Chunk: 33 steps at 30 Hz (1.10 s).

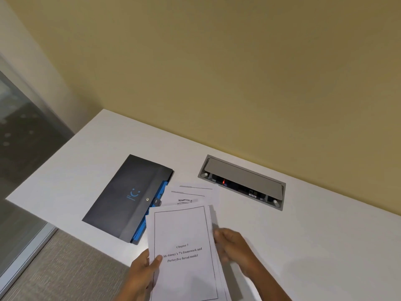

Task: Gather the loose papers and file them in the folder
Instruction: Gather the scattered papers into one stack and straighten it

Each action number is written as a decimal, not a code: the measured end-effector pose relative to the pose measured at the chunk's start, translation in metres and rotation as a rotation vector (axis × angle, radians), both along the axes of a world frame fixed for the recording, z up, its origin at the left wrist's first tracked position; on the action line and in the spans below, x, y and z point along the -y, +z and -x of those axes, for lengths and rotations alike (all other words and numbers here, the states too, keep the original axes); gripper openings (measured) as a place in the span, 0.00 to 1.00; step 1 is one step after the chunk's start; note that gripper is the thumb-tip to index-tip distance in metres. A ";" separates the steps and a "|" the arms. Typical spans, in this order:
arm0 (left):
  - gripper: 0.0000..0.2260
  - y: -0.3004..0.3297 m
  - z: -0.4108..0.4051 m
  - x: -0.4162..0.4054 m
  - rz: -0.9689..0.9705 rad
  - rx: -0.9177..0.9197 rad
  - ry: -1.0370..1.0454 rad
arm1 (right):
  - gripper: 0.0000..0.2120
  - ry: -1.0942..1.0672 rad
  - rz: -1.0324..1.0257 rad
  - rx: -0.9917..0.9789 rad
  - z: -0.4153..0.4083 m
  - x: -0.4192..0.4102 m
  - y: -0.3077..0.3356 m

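One white table (pixel 303 235) fills the lower view below a yellow wall (pixel 238 61). On it lies one dark folder (pixel 128 198), closed, with a blue smile mark on its cover and blue inner pockets showing along its right edge. One grey cable box (pixel 242 182) is set into the tabletop near the wall, its lid raised. One stack of papers (pixel 184 235) is held above the near edge, the top sheet headed "Chapter 3"; how many sheets it holds cannot be told. At least two loose sheets (pixel 193 193) lie flat just beyond the stack, beside the folder. The left hand (pixel 144 271) pinches the stack's left edge, thumb on top. The right hand (pixel 233 246), blurred, curls around the right edge.
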<state>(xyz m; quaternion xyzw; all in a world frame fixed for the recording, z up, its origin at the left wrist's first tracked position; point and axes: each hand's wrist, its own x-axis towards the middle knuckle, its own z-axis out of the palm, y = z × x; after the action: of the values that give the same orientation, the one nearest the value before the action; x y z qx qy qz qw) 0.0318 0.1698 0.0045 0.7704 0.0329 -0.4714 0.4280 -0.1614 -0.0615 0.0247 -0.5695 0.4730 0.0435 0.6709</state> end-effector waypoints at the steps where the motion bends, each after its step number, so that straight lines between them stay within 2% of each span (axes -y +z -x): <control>1: 0.13 -0.002 -0.002 -0.005 0.007 0.027 0.029 | 0.08 0.011 0.134 -0.044 -0.012 0.008 -0.001; 2: 0.13 -0.004 -0.006 -0.011 0.016 0.052 0.044 | 0.09 0.026 0.268 -0.092 -0.024 0.017 -0.001; 4: 0.14 -0.007 -0.011 -0.023 0.008 0.098 0.040 | 0.24 0.101 0.456 -0.164 -0.051 0.033 0.002; 8: 0.15 -0.009 -0.023 -0.043 0.016 0.110 0.096 | 0.51 0.311 0.614 -0.233 -0.097 0.061 -0.004; 13: 0.16 -0.006 -0.036 -0.057 0.028 0.113 0.151 | 0.67 0.551 0.765 -0.417 -0.127 0.074 -0.021; 17: 0.17 -0.011 -0.047 -0.064 0.001 0.096 0.167 | 0.70 0.649 0.773 -0.506 -0.126 0.066 -0.038; 25: 0.13 -0.030 -0.059 -0.062 0.006 0.055 0.194 | 0.64 0.571 0.791 -0.491 -0.119 0.038 -0.055; 30: 0.12 -0.038 -0.062 -0.057 0.015 0.048 0.180 | 0.60 0.434 0.806 -0.419 -0.115 0.023 -0.058; 33: 0.11 -0.040 -0.059 -0.055 0.016 0.058 0.193 | 0.59 0.237 0.675 -0.331 -0.108 0.014 -0.061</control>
<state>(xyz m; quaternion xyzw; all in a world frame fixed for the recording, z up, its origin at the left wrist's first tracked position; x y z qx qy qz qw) 0.0909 0.2248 -0.0358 0.7736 0.0910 -0.4056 0.4783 -0.0535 -0.0753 -0.0363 -0.7940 0.4936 0.0538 0.3509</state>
